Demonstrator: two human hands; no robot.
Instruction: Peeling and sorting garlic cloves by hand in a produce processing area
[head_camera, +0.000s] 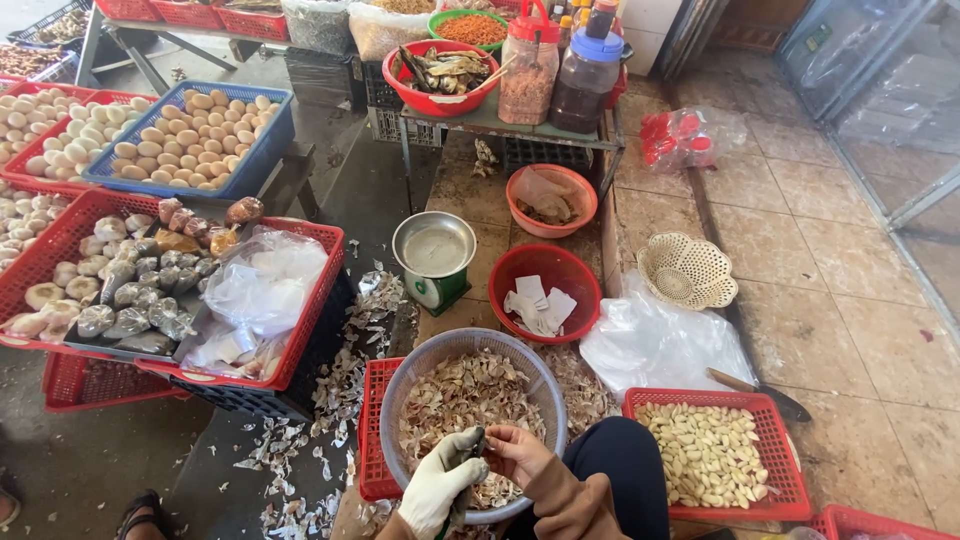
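Head view shows your gloved left hand clamping a knife, bare right hand pinching a light, brittle-skinned garlic clove over the basin.

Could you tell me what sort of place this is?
Probably a market stall: egg baskets, a scale, and a basket of peeled garlic beside the hands working over a bowl of skins.
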